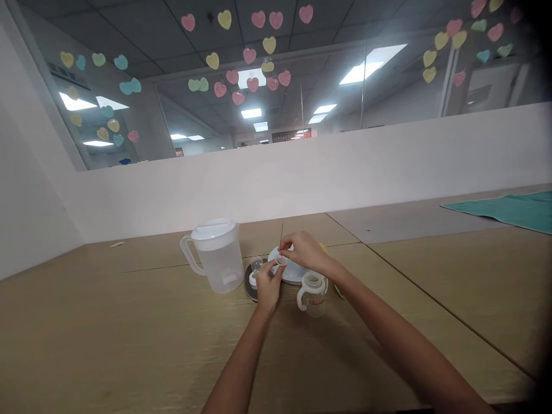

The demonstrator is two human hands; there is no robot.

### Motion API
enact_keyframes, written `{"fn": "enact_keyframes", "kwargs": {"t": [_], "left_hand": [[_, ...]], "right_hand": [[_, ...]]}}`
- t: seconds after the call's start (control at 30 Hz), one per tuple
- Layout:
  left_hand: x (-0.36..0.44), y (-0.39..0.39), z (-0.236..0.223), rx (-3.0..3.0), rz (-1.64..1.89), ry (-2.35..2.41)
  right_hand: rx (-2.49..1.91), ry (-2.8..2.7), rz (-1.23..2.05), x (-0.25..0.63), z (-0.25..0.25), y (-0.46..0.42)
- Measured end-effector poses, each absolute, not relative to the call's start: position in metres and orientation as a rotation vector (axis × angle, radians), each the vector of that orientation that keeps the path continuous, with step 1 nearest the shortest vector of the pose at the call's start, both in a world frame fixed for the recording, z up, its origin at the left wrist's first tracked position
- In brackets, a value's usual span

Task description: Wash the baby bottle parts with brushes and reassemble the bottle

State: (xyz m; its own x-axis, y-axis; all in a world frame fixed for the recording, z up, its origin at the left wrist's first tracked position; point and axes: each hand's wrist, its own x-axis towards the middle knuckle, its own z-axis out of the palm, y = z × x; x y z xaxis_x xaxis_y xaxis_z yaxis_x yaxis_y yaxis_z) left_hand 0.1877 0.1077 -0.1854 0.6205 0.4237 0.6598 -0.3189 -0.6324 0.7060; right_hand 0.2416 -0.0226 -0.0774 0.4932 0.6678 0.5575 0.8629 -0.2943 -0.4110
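Observation:
My left hand (268, 287) is closed on a small clear round piece that looks like a bottle nipple (282, 260). Above it, my right hand (306, 251) pinches a thin dark rod (282, 231), which stands nearly upright; its lower end is hidden at the clear piece. Just right of my left hand is a clear baby bottle (315, 303) with white handles, its top uncovered. Behind the hands is a white round dish (291, 277), partly covered by my right hand. A dark tray (249, 292) with a clear cap (256, 264) and a white ring (252, 279) lies to the left.
A lidded translucent pitcher (221, 267) stands left of the tray. Something yellow (338, 290) shows behind the bottle. A green cloth (513, 208) lies at the far right, and a white wall (276, 184) with a window rises behind the table.

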Motion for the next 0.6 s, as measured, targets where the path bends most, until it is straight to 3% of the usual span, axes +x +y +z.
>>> {"fn": "enact_keyframes", "kwargs": {"t": [0.37, 0.5, 0.6], "left_hand": [[0.188, 0.105, -0.188, 1.963, 1.087, 0.115], [0.186, 0.104, -0.186, 1.959, 1.123, 0.107], [0.185, 0.104, -0.183, 2.023, 1.107, 0.057]], "right_hand": [[-2.283, -1.246, -0.298, 0.243, -0.1, -0.013], [-2.243, -1.298, -0.378, 0.24, -0.092, -0.019], [-2.081, -1.424, -0.234, 0.231, -0.078, -0.028]]}}
